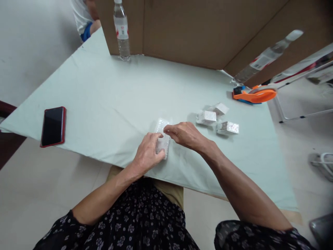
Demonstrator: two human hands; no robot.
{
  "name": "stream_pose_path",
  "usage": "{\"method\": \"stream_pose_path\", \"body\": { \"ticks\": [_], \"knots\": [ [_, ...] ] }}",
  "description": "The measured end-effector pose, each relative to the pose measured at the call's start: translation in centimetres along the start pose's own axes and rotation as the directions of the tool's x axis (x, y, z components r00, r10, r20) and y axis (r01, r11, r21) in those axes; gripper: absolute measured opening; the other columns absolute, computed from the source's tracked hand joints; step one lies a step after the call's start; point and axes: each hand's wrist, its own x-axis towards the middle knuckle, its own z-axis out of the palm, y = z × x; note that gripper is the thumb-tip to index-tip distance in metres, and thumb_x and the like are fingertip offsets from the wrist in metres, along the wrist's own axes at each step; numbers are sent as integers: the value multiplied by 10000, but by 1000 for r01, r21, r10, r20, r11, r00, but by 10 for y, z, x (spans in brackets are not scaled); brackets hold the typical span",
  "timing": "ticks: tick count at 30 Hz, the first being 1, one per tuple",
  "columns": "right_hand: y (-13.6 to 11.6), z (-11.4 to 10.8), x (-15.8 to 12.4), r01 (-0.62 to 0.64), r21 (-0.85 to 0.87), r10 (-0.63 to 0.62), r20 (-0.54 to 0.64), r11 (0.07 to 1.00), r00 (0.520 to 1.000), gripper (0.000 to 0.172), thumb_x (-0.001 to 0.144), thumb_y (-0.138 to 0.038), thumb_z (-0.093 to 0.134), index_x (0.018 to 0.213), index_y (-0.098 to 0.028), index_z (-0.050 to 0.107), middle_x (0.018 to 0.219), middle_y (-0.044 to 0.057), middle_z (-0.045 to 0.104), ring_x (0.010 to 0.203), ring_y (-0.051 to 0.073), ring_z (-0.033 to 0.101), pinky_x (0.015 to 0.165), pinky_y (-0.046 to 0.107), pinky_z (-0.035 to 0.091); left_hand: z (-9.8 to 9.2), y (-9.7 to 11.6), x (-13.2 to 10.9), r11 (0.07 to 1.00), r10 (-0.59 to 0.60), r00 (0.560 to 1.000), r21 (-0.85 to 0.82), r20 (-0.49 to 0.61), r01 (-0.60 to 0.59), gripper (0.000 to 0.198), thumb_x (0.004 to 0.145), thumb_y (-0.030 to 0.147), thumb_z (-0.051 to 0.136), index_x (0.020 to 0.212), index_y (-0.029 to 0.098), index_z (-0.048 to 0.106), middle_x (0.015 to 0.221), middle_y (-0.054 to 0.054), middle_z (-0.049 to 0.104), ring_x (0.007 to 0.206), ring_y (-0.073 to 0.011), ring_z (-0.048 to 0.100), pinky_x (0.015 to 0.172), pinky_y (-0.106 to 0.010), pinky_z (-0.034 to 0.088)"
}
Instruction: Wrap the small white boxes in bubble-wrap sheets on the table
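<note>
A strip of bubble wrap [161, 125] lies on the table near its front edge, between my two hands. My left hand [148, 150] lies over its left side and grips it, thumb and index finger apart on the wrap. Whether something is inside the wrap cannot be seen. My right hand [183, 133] is closed in a pinch at the wrap's right edge; what its fingertips hold, if anything, is hidden. To the right sit three small boxes in clear wrapping: one box [208, 117], a second box [221, 108] behind it and a third box [229, 127] in front.
An orange tape dispenser [260, 94] lies by the table's right edge. A phone in a red case [53, 126] is at the left. One water bottle [122, 33] and another water bottle [265, 60] stand before a cardboard panel [182, 34]. Part of a person [84, 17] shows behind.
</note>
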Motion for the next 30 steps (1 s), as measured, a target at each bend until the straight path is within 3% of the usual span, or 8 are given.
{"method": "stream_pose_path", "body": {
  "ticks": [6, 9, 11, 14, 17, 22, 26, 30],
  "knots": [
    [-2, 12, 16, 35, -2, -35, 67, 999, 997, 259, 954, -231, 492, 1042, -253, 735, 759, 34, 737, 654, 157, 591, 585, 282, 237, -4, 9, 2, 983, 7, 992, 179, 126, -30, 326, 820, 194, 557, 1130, 207, 657, 1050, -72, 526, 999, -227, 554, 917, -382, 524],
    [0, 23, 11, 22, 121, -19, -29, 992, 999, 289, 930, -226, 532, 1164, -260, 698, 782, 21, 745, 705, 165, 628, 618, 271, 307, -6, 10, 5, 984, -24, 989, 179, 147, -2, 290, 812, 213, 565, 1078, 189, 678, 1017, -72, 522, 961, -225, 559, 895, -385, 532],
    [5, 30, 3, -38, 276, 84, -156, 960, 984, 350, 911, -244, 567, 1253, -248, 645, 808, 12, 745, 717, 159, 639, 662, 270, 375, -5, 9, 6, 987, -20, 990, 159, 139, -2, 267, 799, 212, 577, 1041, 196, 689, 996, -67, 521, 945, -224, 564, 887, -384, 537],
    [16, 39, -7, -194, 535, 378, -257, 822, 889, 319, 876, -315, 614, 1166, -187, 651, 871, 35, 739, 679, 148, 634, 687, 290, 452, -3, 5, 5, 993, 14, 995, 118, 94, -25, 245, 772, 192, 594, 992, 209, 698, 972, -62, 528, 943, -227, 569, 874, -375, 544],
    [22, 50, -2, -282, 736, 538, -131, 616, 833, 346, 809, -385, 677, 1058, -147, 648, 887, 68, 728, 638, 153, 640, 603, 289, 477, -1, 1, 4, 994, 49, 997, 98, 60, -55, 259, 763, 177, 598, 996, 221, 702, 964, -59, 535, 938, -225, 571, 871, -369, 548],
    [13, 59, 24, -283, 894, 560, 44, 347, 827, 381, 656, -452, 798, 826, -170, 606, 571, -42, 553, 447, 103, 482, 413, 240, 350, -1, 2, 2, 994, 46, 997, 100, 59, -51, 266, 775, 183, 602, 1017, 213, 710, 989, -66, 539, 941, -227, 583, 892, -382, 546],
    [6, 56, 33, -237, 961, 505, 134, 145, 853, 376, 593, -450, 814, 658, -190, 550, 486, -74, 444, 419, 74, 364, 400, 238, 274, -2, 4, 2, 995, 32, 997, 92, 69, -39, 258, 779, 180, 599, 1009, 204, 715, 1004, -70, 541, 958, -230, 590, 906, -385, 539],
    [1, 52, 29, -101, 987, 440, 35, 127, 897, 320, 591, -431, 809, 686, -168, 652, 629, -24, 590, 574, 110, 496, 548, 252, 395, -1, 0, 3, 997, 21, 997, 71, 68, -26, 263, 787, 186, 592, 1022, 189, 710, 1014, -69, 535, 979, -229, 596, 928, -387, 526]
  ]
}}
